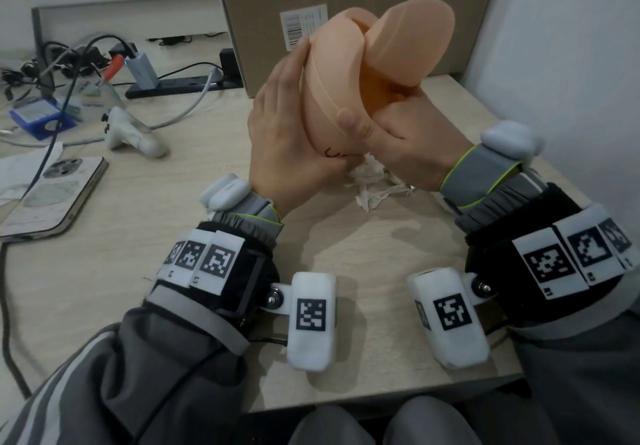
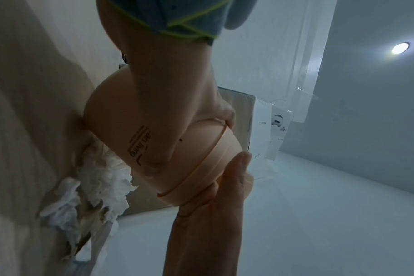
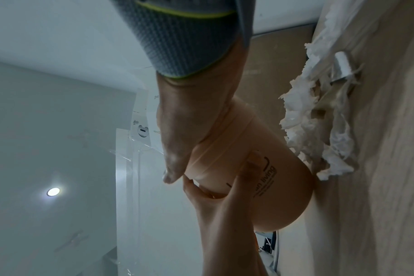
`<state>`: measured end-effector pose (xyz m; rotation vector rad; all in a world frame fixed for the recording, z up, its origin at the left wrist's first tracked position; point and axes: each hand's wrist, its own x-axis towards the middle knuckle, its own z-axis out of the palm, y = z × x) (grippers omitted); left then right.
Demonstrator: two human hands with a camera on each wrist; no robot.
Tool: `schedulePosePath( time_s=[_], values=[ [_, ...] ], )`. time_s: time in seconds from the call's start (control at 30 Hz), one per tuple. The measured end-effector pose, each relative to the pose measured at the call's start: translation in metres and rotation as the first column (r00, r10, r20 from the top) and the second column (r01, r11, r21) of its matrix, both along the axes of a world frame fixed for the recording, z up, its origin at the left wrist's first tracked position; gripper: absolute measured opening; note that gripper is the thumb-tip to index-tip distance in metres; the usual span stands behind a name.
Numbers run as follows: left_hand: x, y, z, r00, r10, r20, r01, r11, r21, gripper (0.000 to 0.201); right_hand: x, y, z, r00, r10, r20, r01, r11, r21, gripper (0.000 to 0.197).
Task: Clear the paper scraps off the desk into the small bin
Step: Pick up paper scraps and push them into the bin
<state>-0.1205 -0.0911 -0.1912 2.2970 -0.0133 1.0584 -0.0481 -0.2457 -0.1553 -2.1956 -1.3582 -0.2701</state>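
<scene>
I held the bin (image 1: 332, 74) tilted above the surface (image 1: 363, 247) w/ both hands: left (image 1: 284, 136), right (image 1: 412, 140) gripping it. Print read "living". Scraps (image 1: 374, 185) lay beneath.

Peach bin (image 1: 332, 74) tilted between both hands, paper scraps (image 1: 375, 185) beneath on desk (image 1: 346, 237).
</scene>
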Motion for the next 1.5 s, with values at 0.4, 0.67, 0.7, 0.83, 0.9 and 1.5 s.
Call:
schedulePosePath(
  time_s=[0.4, 0.67, 0.7, 0.83, 0.9, 1.5],
  values=[
    [0.0, 0.009, -0.001, 0.986, 0.161, 0.037, -0.151, 0.971, -0.183, 0.127, 0.015, -0.008, 0.006, 0.969, -0.178, -0.169, 0.245, 0.69, 0.681, 0.039],
    [0.001, 0.019, -0.002, 0.97, 0.241, -0.027, -0.231, 0.883, -0.408, 0.135, 0.04, -0.025, -0.009, 0.843, -0.5, -0.198, 0.416, 0.84, -0.349, 0.07],
    [0.001, 0.019, -0.002, 0.97, 0.241, -0.035, -0.232, 0.875, -0.426, 0.136, 0.039, -0.024, -0.009, 0.852, -0.489, -0.187, 0.384, 0.826, -0.413, 0.075],
    [0.001, 0.017, -0.002, 0.973, 0.226, -0.043, -0.221, 0.864, -0.453, 0.136, 0.035, -0.022, -0.013, 0.869, -0.46, -0.181, 0.313, 0.795, -0.52, 0.069],
    [0.0, 0.016, -0.002, 0.974, 0.219, -0.052, -0.218, 0.861, -0.459, 0.136, 0.036, -0.021, -0.016, 0.882, -0.438, -0.172, 0.311, 0.817, -0.486, 0.054],
    [0.001, 0.015, -0.002, 0.981, 0.187, -0.054, -0.19, 0.862, -0.47, 0.135, 0.047, -0.017, -0.018, 0.823, -0.347, -0.449, 0.504, 0.811, 0.297, 0.02]
  ],
)
